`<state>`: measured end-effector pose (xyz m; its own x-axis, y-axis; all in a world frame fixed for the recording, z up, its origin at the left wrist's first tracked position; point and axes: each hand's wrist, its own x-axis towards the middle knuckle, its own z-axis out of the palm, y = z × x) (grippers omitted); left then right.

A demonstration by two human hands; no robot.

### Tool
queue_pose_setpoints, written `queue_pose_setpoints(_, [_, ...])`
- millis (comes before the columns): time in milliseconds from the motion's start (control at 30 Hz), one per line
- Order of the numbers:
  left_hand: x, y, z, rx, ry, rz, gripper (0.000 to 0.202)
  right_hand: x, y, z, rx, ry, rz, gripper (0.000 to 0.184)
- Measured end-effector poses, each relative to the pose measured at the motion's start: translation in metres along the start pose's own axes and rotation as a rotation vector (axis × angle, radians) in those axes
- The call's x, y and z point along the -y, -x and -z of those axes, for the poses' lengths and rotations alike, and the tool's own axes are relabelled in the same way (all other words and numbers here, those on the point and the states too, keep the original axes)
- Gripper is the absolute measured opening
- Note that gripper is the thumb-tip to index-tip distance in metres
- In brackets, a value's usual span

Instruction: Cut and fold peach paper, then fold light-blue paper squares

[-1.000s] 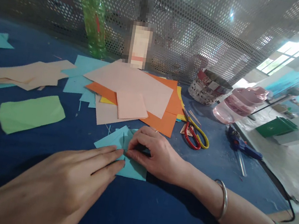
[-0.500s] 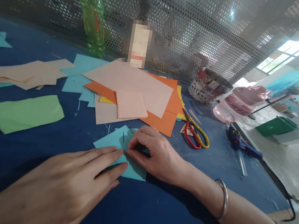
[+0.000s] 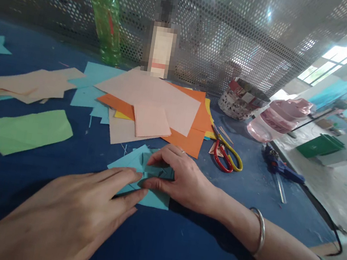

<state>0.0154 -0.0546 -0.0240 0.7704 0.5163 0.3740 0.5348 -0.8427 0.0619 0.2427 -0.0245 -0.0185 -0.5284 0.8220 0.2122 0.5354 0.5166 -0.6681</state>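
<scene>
Folded light-blue paper (image 3: 158, 199) lies on the dark blue table in front of me, with creases and a raised fold near its middle. My left hand (image 3: 83, 208) rests flat on its left part, fingers stretched out and pressing on the sheet. Above the right part is my right hand (image 3: 187, 182), its thumb and fingers curved and apart, the tips touching the paper on either side of the fold. Part of the sheet is hidden beneath both hands.
Pink sheets (image 3: 155, 97), orange paper (image 3: 187, 147) and a green piece (image 3: 32, 133) lie beyond. Red-and-yellow scissors (image 3: 226, 155), a glue gun (image 3: 280, 167), a pink bottle (image 3: 276, 119), a paper-covered pot (image 3: 241, 103) and a green bottle (image 3: 106, 15) stand or lie around.
My right thumb and index finger have moved apart from a pinch, uncovering the fold between them. My left hand stays on the paper, nearly still.
</scene>
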Motion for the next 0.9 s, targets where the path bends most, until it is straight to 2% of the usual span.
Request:
queue_pose_setpoints(333, [-0.001, 0.0, 0.0, -0.023, 0.001, 0.002, 0.035, -0.006, -0.001, 0.005, 0.001, -0.055, -0.058, 0.025])
queue_pose_setpoints(667, [-0.001, -0.002, 0.002, -0.067, -0.025, -0.032, 0.039, -0.012, -0.002, 0.005, -0.033, -0.032, -0.015, 0.014])
queue_pose_setpoints(900, [0.0, 0.001, 0.002, -0.019, -0.021, -0.033, 0.038, -0.014, 0.001, 0.006, -0.036, -0.001, 0.008, 0.007])
